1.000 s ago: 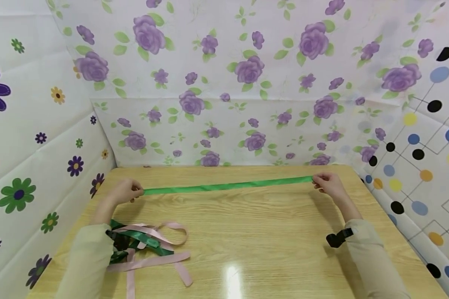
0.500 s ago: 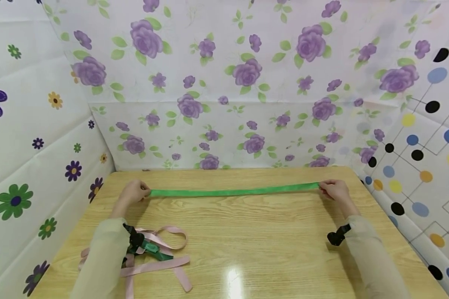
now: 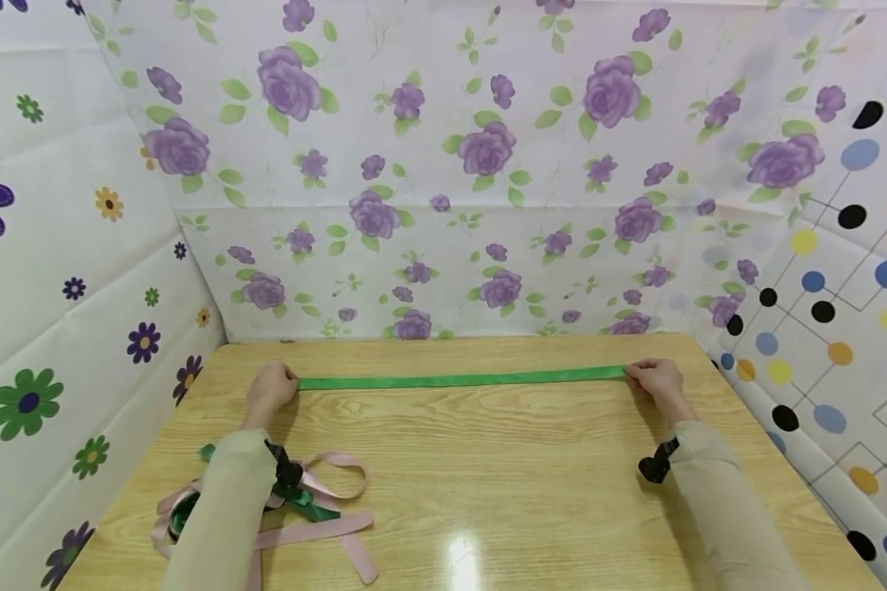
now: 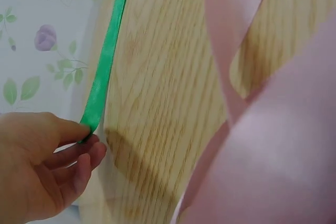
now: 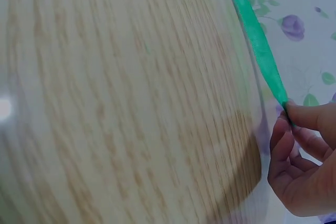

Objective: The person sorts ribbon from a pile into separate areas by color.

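Note:
A bright green satin ribbon [image 3: 458, 380] stretches nearly straight across the far part of the wooden table. Its left end is pinched between thumb and fingers of my left hand [image 3: 271, 387], and in the left wrist view that hand [image 4: 42, 166] shows the ribbon [image 4: 102, 77] running up from the fingertips. At the other end my right hand [image 3: 659, 382] pinches the ribbon the same way; the right wrist view shows thumb and forefinger of the hand [image 5: 307, 156] meeting on the ribbon [image 5: 262, 56].
Pink ribbon [image 3: 318, 532] and dark green ribbon [image 3: 314, 505] lie in a tangled heap at the table's left, partly hidden under the left sleeve [image 3: 225, 509]. In the left wrist view a pink ribbon [image 4: 273, 145] looms close. Floral sheets [image 3: 443, 164] wall the table [image 3: 488, 460].
My left hand has shifted right, its forearm now covering more of the heap. The ribbon went from slanting up rightward to almost level, and both hands sit slightly lower in view.

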Available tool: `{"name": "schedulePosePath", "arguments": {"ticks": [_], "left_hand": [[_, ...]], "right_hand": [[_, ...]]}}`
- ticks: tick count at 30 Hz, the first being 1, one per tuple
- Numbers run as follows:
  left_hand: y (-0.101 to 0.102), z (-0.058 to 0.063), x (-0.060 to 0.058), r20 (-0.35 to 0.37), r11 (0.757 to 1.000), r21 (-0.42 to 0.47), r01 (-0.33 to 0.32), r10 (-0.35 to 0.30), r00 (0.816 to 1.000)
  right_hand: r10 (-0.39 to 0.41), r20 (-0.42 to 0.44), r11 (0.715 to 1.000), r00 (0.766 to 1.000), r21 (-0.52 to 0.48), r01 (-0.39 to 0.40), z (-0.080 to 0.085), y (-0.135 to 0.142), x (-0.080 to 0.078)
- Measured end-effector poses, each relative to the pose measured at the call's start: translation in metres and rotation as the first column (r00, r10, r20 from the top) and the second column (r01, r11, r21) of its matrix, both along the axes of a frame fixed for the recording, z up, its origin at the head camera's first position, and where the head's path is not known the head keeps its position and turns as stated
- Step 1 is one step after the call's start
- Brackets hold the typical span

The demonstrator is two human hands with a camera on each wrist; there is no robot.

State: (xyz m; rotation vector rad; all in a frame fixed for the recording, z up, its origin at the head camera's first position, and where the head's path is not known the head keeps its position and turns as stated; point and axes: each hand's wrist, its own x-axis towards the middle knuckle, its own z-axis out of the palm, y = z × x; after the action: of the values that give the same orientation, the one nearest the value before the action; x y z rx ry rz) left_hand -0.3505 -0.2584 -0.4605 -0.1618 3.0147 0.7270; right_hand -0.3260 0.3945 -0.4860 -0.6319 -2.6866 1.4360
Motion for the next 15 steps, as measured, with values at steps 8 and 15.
{"name": "schedulePosePath", "arguments": {"ticks": [8, 15], "left_hand": [[0.0034, -0.0004, 0.0002, 0.021, 0.996, -0.007, -0.084, 0.084, 0.996], [0.0024, -0.0014, 0.0025, -0.007, 0.995, 0.007, -0.103, 0.103, 0.995]], "right_hand": [[0.005, 0.008, 1.000, 1.000, 0.023, -0.005, -0.0063, -0.0030, -0.0031], [-0.031, 0.003, 0.997, 1.000, 0.072, 0.031, -0.0087, -0.0080, -0.0049]]}}
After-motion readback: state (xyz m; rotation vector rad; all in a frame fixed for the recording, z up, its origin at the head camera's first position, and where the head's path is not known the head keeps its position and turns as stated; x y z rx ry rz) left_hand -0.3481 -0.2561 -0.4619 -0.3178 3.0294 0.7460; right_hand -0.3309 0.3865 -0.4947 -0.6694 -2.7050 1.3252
